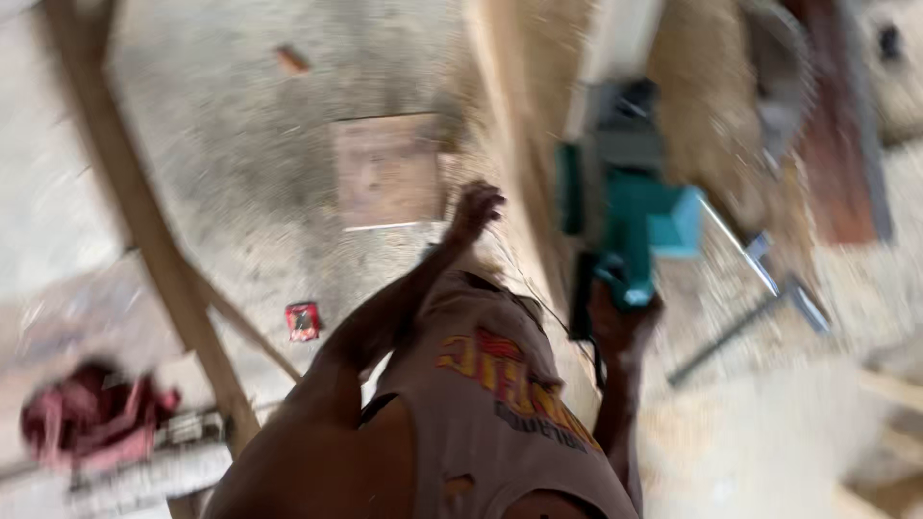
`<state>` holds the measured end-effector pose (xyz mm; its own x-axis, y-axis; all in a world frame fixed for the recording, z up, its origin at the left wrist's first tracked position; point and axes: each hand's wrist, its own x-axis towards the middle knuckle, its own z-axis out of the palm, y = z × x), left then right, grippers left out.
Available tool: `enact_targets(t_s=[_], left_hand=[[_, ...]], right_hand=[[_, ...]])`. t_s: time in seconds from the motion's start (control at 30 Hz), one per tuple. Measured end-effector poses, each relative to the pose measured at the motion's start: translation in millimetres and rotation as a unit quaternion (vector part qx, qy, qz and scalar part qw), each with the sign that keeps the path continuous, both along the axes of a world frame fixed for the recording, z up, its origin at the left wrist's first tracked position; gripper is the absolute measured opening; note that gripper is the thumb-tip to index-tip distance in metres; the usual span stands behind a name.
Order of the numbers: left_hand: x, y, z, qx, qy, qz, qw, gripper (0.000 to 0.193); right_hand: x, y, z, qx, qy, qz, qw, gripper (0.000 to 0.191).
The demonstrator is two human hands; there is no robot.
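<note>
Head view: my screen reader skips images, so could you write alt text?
Blurred view down a person's body: the right hand grips a teal power tool on a long wooden board, left hand resting on the board's near edge, sawdust around.

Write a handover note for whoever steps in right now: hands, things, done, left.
Left hand: stretched forward, resting at the edge of the long wooden plank; the picture is too blurred to show the fingers' grip.
Right hand: closed around the rear of the teal power tool, which sits on the bench surface beside the plank.
Nearby: a square board and a small red packet on the floor, and a red cloth at lower left.
Done: sawdust covers the floor and bench, so some wood has been worked.
Left: blur hides the plank's surface, so I cannot tell.
</note>
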<state>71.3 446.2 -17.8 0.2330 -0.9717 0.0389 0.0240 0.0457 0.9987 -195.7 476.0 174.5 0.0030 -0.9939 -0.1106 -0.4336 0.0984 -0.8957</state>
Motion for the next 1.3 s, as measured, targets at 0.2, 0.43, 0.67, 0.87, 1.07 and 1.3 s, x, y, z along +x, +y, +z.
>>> enact_targets(t_s=[0.2,0.43,0.67,0.87,1.07,1.3], left_hand=[[-36.6,-13.4,11.6,0.217,0.098,-0.016,0.971,0.034],[-28.1,-35.3,-16.9,0.185,0.247,0.014,0.951,0.036],[16.3,-83.6,30.2,-0.047,0.100,-0.048,0.993,0.027],[13.9,-130.4,115.2,-0.094,-0.200,-0.100,0.970,0.029],[-15.7,-150.6,142.1,-0.298,-0.300,-0.277,0.863,0.034],[1.1,-171.8,106.5,-0.274,-0.381,-0.281,0.837,0.029]], right_hand=[[-3.7,10.8,6.8,-0.023,0.015,0.016,0.999,0.017],[0.5,8.3,11.6,-0.008,-0.006,0.023,1.000,0.032],[-4.5,17.6,6.7,-0.019,-0.016,0.017,1.000,0.043],[-3.8,22.7,-0.7,-0.007,-0.045,0.026,0.999,0.029],[-7.9,30.7,-21.5,-0.078,-0.022,0.001,0.997,0.041],[2.2,40.5,-48.0,-0.317,0.034,-0.070,0.945,0.061]])
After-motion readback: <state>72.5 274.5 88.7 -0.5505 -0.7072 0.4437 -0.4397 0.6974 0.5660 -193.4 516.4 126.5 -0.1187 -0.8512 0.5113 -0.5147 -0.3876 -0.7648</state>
